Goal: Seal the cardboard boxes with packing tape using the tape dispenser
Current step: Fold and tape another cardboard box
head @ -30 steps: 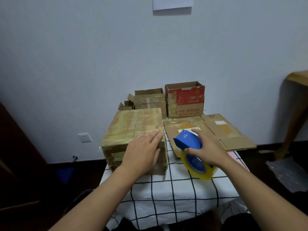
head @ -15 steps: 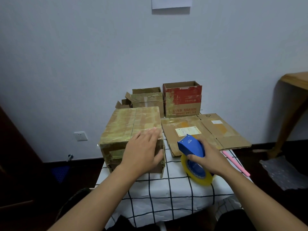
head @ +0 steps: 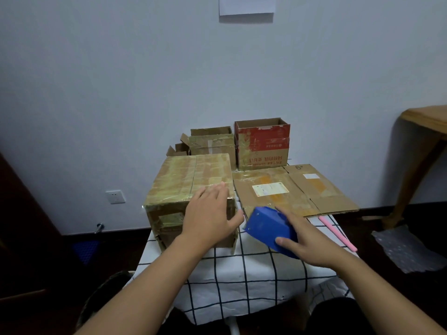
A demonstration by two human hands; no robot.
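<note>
A closed cardboard box (head: 183, 182), covered in shiny tape, stands at the left of the small table. My left hand (head: 210, 218) lies over its near right corner, fingers spread on the top and thumb down the right side. My right hand (head: 307, 243) grips the blue tape dispenser (head: 268, 226) just right of the box, low over the tablecloth. The dispenser is tilted flat, and its tape roll is hidden under the blue body and my hand.
Flattened cardboard (head: 295, 189) lies at the back right of the checked tablecloth (head: 244, 274). Two open boxes, one brown (head: 212, 146) and one red (head: 262, 143), stand against the wall. A pink stick (head: 337, 233) lies at the right edge. A wooden table (head: 425, 131) is at far right.
My right hand has turned the dispenser over flat, hiding the yellow roll, and brought it closer to the box. My left hand stays on the box corner.
</note>
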